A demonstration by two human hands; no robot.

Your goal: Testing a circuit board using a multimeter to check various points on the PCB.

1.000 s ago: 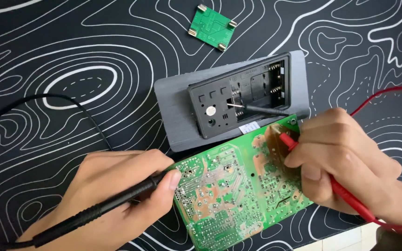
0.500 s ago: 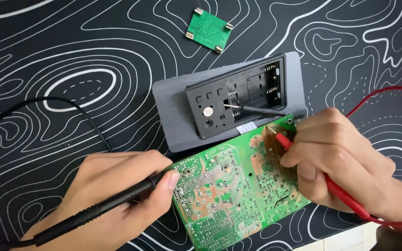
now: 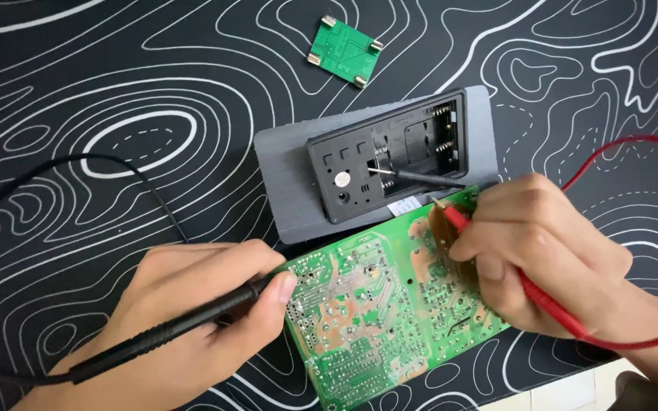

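Underneath, glossy green solder-dotted board [image 3: 375, 312]

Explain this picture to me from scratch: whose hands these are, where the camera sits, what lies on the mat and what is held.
There is no machine here: a person's two bare hands, filmed from a camera on their head looking down. The left hand holds a black test probe, the right hand a red test probe; both tips rest on the solder side of a large green circuit board. Behind it lies a grey device with its battery compartment open, and farther off a small green board, all on a black mat with white lines.
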